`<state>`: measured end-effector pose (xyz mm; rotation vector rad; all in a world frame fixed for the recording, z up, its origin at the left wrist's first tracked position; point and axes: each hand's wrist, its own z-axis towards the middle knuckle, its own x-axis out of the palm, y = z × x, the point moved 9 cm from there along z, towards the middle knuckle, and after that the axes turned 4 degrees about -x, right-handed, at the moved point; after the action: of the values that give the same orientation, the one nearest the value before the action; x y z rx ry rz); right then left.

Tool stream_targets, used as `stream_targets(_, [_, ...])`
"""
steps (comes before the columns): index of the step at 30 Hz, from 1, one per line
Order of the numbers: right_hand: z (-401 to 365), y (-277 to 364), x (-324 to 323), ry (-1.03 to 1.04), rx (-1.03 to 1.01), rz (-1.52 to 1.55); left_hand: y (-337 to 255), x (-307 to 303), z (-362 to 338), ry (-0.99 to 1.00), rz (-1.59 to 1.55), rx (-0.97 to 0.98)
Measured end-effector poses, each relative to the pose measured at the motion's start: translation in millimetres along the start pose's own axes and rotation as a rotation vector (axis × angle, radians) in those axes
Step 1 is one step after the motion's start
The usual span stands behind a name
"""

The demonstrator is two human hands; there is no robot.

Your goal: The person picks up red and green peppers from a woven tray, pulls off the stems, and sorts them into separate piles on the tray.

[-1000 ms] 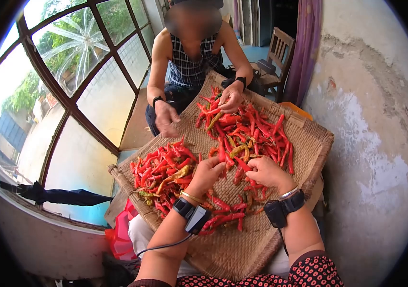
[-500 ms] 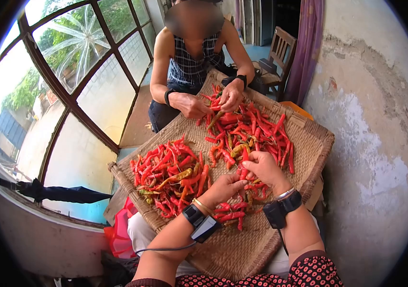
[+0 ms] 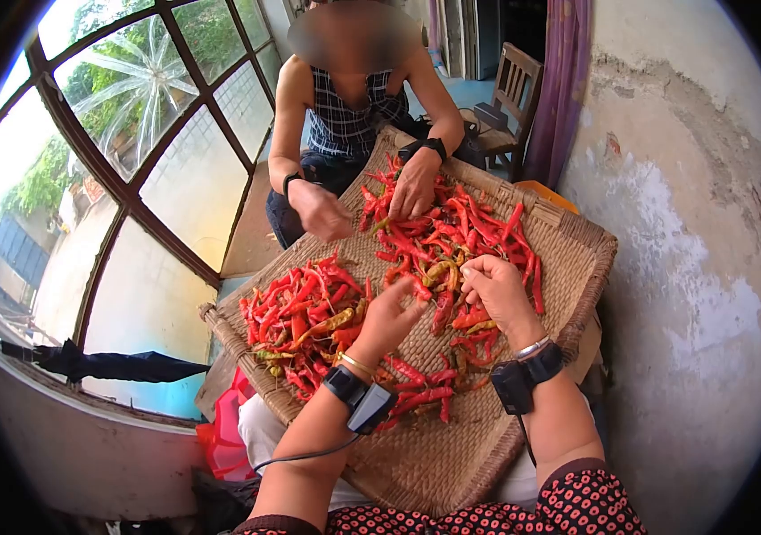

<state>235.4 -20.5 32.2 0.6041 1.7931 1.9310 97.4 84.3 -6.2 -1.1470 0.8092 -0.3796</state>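
Head camera, far left: dark-framed windows (image 3: 135,192) rise over a folded black umbrella (image 3: 126,364). A red and pink bag (image 3: 227,437) lies beside the near left edge of a woven tray (image 3: 425,464), which spans the space between the two people, its near part over the wearer's pale trousers (image 3: 263,430). At the tray's left sits a heap of red peppers (image 3: 296,308), with a few yellowish-green ones mixed in. Past it, the co-worker's blurred hand (image 3: 325,214) hovers above the far left edge. Right of the heap, the wearer's left hand (image 3: 387,323) has its grip released, thumb and fingers parted, near a red pepper; a black wrist device (image 3: 346,385) is strapped below it. A smaller cluster of peppers (image 3: 420,390) lies nearer the wearer. The co-worker's other hand (image 3: 413,187) reaches down onto the far end of a second heap of peppers (image 3: 478,232), spread over the tray's right half. At that heap's near side, the wearer's right hand (image 3: 498,290) has its grip clenched in a pinch, thumb against forefinger; whether a stem is caught between them is too small to tell. Farther right stand a wooden chair (image 3: 516,98), a purple curtain (image 3: 563,98) and a worn, peeling wall (image 3: 683,232).
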Motion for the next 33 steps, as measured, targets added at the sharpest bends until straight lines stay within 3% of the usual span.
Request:
stream_targets(1, [1.0, -1.0, -0.1, -0.002, 0.0, 0.003, 1.5, 11.0, -6.8, 0.139, 0.117, -0.05])
stream_targets(2, [2.5, -1.5, 1.6, 0.016, -0.007, 0.0, -2.6, 9.5, -10.9, 0.141, 0.119, -0.052])
stream_targets(4, [3.5, -2.9, 2.2, 0.031, 0.015, -0.002, -22.7, 40.4, -31.9, 0.525, 0.414, 0.028])
stream_targets(6, [1.5, 0.8, 2.7, 0.058, -0.036, -0.098, -26.5, 46.5, -41.3, 0.596, 0.467, 0.076])
stream_targets(8, [-1.9, 6.0, -0.7, 0.052, -0.04, -0.12, -25.7, 52.6, -51.7, 0.753, 0.668, -0.012])
stream_targets(9, [-3.5, 8.0, -3.0, 0.04, -0.041, -0.108, -23.2, 55.7, -66.8, 0.91, 0.631, -0.265])
stream_targets(10, [-4.6, 8.3, -6.2, 0.034, -0.031, -0.111, -19.1, 61.8, -71.6, 0.92, 0.625, -0.265])
stream_targets(12, [-7.6, 9.8, -5.0, 0.071, -0.046, -0.129, -6.8, 87.9, -116.7, 1.332, 0.633, -0.116])
stream_targets(14, [-10.2, 7.0, -5.8, 0.09, -0.042, -0.143, 2.4, 92.9, -131.0, 1.293, 0.604, -0.048])
stream_targets(16, [-16.3, 9.6, -6.1, 0.116, -0.023, -0.21, -12.8, 91.3, -120.1, 1.064, 0.626, 0.064])
stream_targets(18, [-18.8, 8.5, -11.3, 0.1, -0.029, -0.202, -11.6, 91.6, -116.4, 1.036, 0.633, -0.025])
stream_targets(20, [-19.6, 9.2, -17.1, 0.09, -0.095, -0.291, -33.9, 80.3, -93.1, 0.686, 0.526, 0.149])
stream_targets(22, [-22.9, 6.0, -22.5, 0.085, -0.092, -0.307, -24.1, 79.1, -83.8, 0.624, 0.561, 0.075])
stream_targets(24, [-28.5, 4.2, -22.9, 0.113, -0.144, -0.391, -20.1, 65.6, -74.3, 0.424, 0.722, 0.036])
stream_targets(28, [-48.1, -1.7, -5.8, 0.262, -0.164, -0.518, -7.2, 76.8, -84.2, 0.478, 0.902, 0.106])
stream_targets(32, [-66.2, -10.2, 4.8, 0.382, -0.232, -0.666, -16.2, 68.3, -78.0, 0.413, 0.798, 0.118])
stream_targets(33, [-68.9, -8.2, 4.4, 0.384, -0.211, -0.672, -18.9, 61.3, -71.2, 0.4, 0.748, 0.039])
